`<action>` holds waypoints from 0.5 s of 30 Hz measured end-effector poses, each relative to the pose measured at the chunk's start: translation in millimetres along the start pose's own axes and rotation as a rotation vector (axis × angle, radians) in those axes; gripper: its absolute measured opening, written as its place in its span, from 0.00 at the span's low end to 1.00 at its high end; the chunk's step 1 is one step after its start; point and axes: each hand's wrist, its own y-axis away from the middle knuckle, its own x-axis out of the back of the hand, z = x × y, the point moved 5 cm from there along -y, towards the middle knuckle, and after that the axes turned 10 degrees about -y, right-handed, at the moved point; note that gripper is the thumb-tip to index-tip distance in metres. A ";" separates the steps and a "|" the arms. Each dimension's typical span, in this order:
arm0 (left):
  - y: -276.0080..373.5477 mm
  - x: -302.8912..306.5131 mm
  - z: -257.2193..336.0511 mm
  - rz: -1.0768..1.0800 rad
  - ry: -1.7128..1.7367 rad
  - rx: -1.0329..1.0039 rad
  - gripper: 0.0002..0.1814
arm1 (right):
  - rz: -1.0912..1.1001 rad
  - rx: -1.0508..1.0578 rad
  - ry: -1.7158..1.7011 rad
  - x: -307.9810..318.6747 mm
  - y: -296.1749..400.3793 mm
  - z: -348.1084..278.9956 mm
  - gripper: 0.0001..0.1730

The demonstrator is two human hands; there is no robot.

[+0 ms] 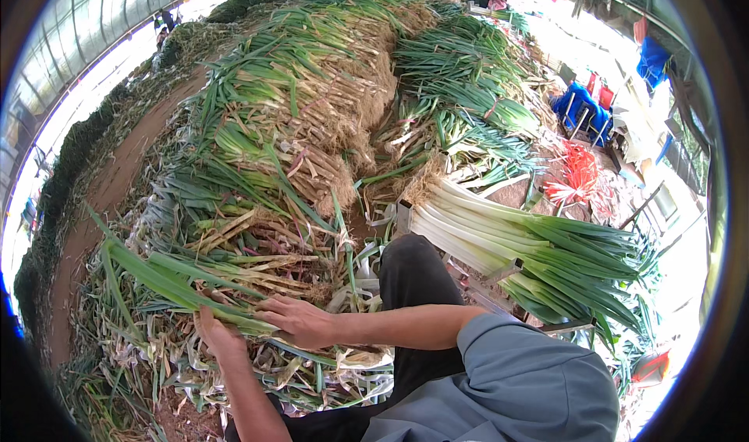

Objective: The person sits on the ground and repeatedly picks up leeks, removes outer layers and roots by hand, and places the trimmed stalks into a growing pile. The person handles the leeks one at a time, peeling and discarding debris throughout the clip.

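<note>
My left hand is closed around the green upper part of a leek, whose leaves reach out to the upper left. Against the same leek's paler part lies my right hand, fingers bent over it; its lower end is hidden from view. Peeled leeks with white shafts and roots lie side by side on a metal rack to the right of my knee. Unpeeled leeks with dry, brown outer layers lie just beyond my hands.
A long heap of tied leek bundles stretches ahead, with greener bundles to its right. Stripped leaves litter the ground around my legs. Red ties and a blue-covered seat are at the right. A dirt path runs along the left.
</note>
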 end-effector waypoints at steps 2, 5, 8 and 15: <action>4.8 -10.4 -4.3 -0.071 -0.013 0.002 0.12 | 0.027 0.025 0.039 0.8 -5.1 0.0 0.32; 17.4 -28.0 -1.9 -0.096 -0.020 0.050 0.10 | 0.071 0.069 0.060 1.6 -8.0 -0.5 0.29; 23.4 -40.1 3.1 0.000 -0.022 0.063 0.09 | 0.033 0.078 0.067 -8.7 -0.4 10.9 0.26; 17.2 -25.4 0.0 -0.020 0.014 0.058 0.12 | -0.013 0.063 0.035 -13.2 0.8 8.1 0.22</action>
